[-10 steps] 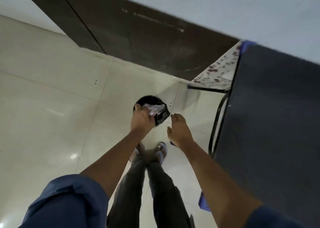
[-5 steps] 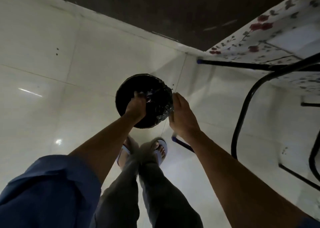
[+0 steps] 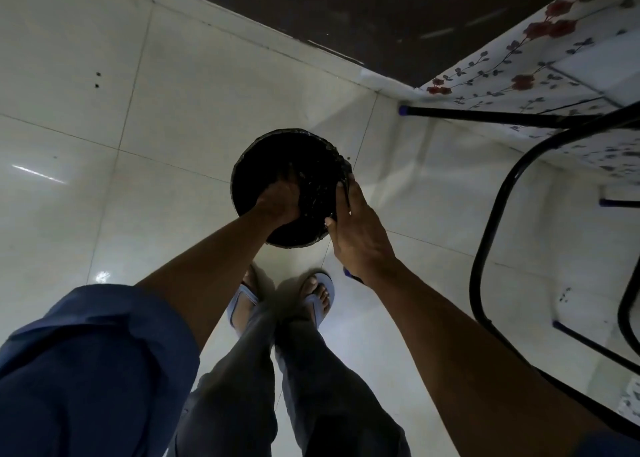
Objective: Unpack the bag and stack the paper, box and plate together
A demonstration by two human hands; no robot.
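A round black bin lined with a black bag [image 3: 311, 158] stands on the pale tiled floor in front of my feet. My left hand [image 3: 280, 202] reaches down inside it, fingers buried in the dark bag, so whether it holds anything is hidden. My right hand [image 3: 356, 228] grips the bag's edge at the bin's right rim. No paper, box or plate shows.
A table with a flowered cloth [image 3: 519, 75] stands at the upper right, and its black metal legs [image 3: 485, 248] curve down close on my right. A dark wall panel [image 3: 346, 13] runs along the back. My sandalled feet [image 3: 318, 297] are just behind the bin.
The view has tilted down and closer. My left hand, which held crumpled plastic over the bin, has pushed down inside it. My right hand has moved onto the rim and closed on the bag.
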